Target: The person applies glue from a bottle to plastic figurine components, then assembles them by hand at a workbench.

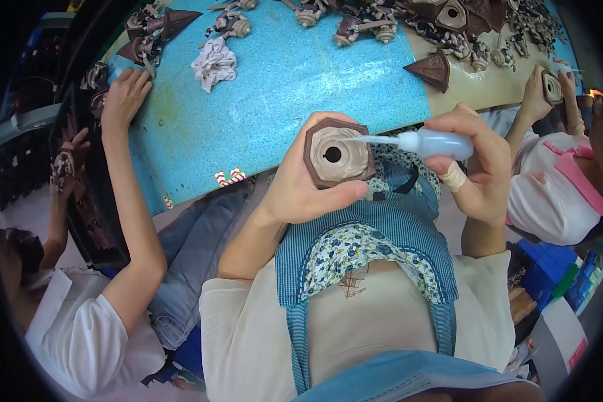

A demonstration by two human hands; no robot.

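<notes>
My left hand (298, 191) is closed round a brown, many-sided hollow piece (345, 164), with a tan inside and a dark round hole facing up. Its fingers wrap the left and far sides, and the thumb lies along the near edge. In my right hand (476, 167) is a small translucent squeeze bottle (442, 144) with a long thin nozzle, held sideways. The nozzle tip reaches over the tan inside of the piece; whether it touches cannot be told. A beige bandage (453, 176) wraps one right finger.
A blue table (301, 87) spans ahead, with a crumpled white cloth (214, 63) on it. Brown cone-shaped pieces (430, 70) and several small figurines (365, 30) lie along its far side. A co-worker's arm (130, 181) reaches in at left; another's hand (537, 94) holds a similar piece at right.
</notes>
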